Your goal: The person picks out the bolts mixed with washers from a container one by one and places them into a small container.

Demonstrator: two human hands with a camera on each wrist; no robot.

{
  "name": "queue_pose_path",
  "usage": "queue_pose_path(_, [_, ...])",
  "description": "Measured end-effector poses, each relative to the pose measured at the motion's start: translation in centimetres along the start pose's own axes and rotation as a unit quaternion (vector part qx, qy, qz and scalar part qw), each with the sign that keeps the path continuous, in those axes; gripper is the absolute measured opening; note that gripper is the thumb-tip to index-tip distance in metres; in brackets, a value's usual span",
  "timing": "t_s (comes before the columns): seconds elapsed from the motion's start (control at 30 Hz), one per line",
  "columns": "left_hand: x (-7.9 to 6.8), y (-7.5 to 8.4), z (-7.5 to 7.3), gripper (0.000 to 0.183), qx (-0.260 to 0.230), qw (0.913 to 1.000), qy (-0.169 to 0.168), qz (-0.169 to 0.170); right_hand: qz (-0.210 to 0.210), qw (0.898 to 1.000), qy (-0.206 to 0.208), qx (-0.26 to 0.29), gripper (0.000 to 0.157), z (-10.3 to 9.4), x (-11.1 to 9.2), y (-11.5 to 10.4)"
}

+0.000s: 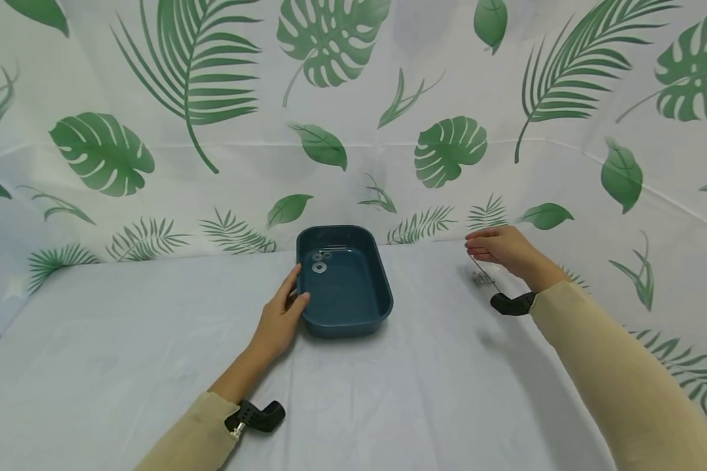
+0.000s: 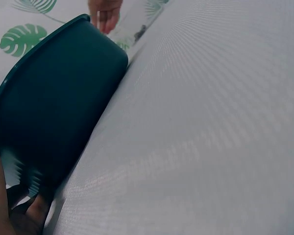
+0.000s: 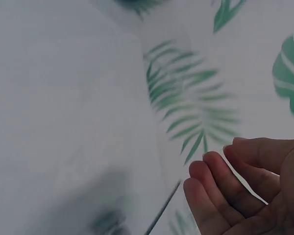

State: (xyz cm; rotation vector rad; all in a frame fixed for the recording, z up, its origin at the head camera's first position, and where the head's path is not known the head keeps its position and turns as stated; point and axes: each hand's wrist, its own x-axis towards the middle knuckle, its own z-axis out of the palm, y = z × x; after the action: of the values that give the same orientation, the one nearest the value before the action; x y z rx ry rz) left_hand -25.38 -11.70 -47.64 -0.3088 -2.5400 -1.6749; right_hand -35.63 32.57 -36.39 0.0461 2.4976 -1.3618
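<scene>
My left hand grips the left side of a deep blue rectangular tray; in the left wrist view its curled fingers meet the outer wall. Several flat metal washers and a thin metal piece lie inside toward the far left. My right hand hovers to the tray's right, fingers loosely bent, nothing visible between thumb and fingers. Beneath it sits a cluster of small shiny metal pieces, too blurred to identify. A thin dark rod ends near the fingertips, apparently apart from them.
A white cloth covers the table. Behind it stands a leaf-patterned sheet. Black wrist cameras stick out beside both sleeves.
</scene>
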Motion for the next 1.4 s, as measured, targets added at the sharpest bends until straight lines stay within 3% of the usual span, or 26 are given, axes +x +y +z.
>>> queue_pose_path(0.37, [0.2,-0.3,-0.1,0.06,-0.002,1.0,0.002,-0.001,-0.056,0.997,-0.04,0.045,0.05,5.7,0.6,-7.0])
queue_pose_path(0.77, [0.5,-0.2,0.0,0.061,-0.003,1.0,0.006,0.007,-0.067,0.993,-0.085,0.037,0.043,12.7,3.0,-11.5])
queue_pose_path(1.07, [0.2,-0.4,0.1,0.061,-0.017,0.9998,0.009,-0.001,-0.029,0.984,-0.126,0.122,0.045,16.8,4.5,-12.2])
queue_pose_path(1.23, [0.2,-0.4,0.2,0.06,-0.023,0.9997,0.012,-0.001,-0.008,0.98,-0.108,0.17,0.046,18.5,5.4,-11.7])
queue_pose_path(1.4, [0.2,-0.3,0.2,0.06,-0.021,0.9997,0.014,0.002,0.019,0.961,-0.075,0.266,0.052,19.9,6.2,-11.6])
